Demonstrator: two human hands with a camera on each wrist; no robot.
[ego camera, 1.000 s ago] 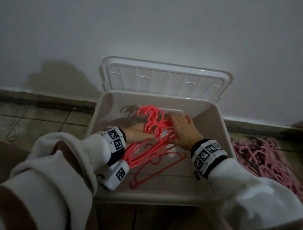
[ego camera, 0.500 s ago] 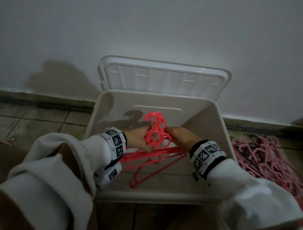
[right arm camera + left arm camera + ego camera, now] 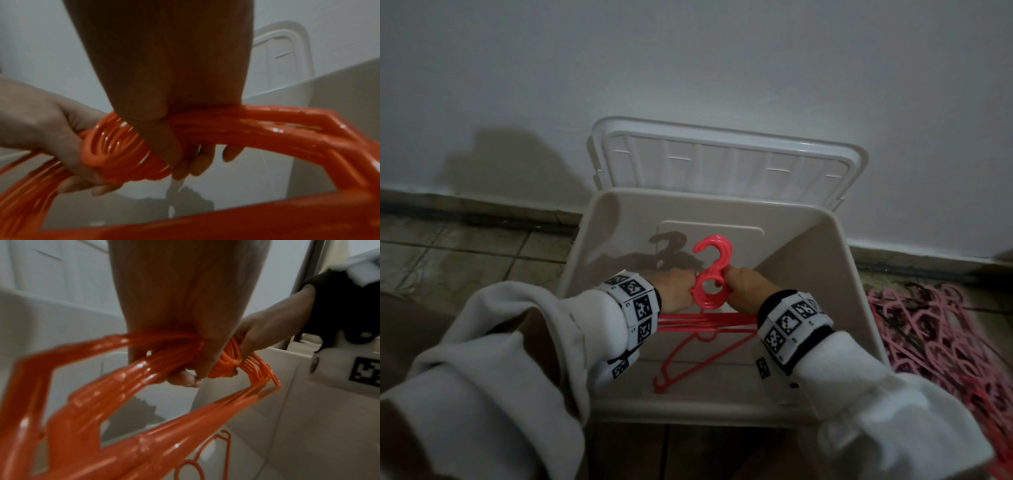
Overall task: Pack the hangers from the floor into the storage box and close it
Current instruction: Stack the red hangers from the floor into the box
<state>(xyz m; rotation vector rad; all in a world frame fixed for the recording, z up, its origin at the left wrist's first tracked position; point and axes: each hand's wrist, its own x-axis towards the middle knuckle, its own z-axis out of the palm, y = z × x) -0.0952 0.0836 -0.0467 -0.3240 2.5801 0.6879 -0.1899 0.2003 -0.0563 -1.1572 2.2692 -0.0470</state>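
Left hand (image 3: pixel 676 289) and right hand (image 3: pixel 744 291) both curled tight round red hanger bundle (image 3: pixel 710 274) over open storage box (image 3: pixel 852 274); pink hanger pile (image 3: pixel 935 335) at 3 o'clock.

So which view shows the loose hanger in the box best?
Head view: the loose hanger lies whole on the box floor, below the held bundle. Left wrist shows only part of it. I can't find it in the right wrist view.

Right hand (image 3: pixel 174 84) grips the orange hanger bundle (image 3: pixel 236 126) beside the left hand (image 3: pixel 47 123).
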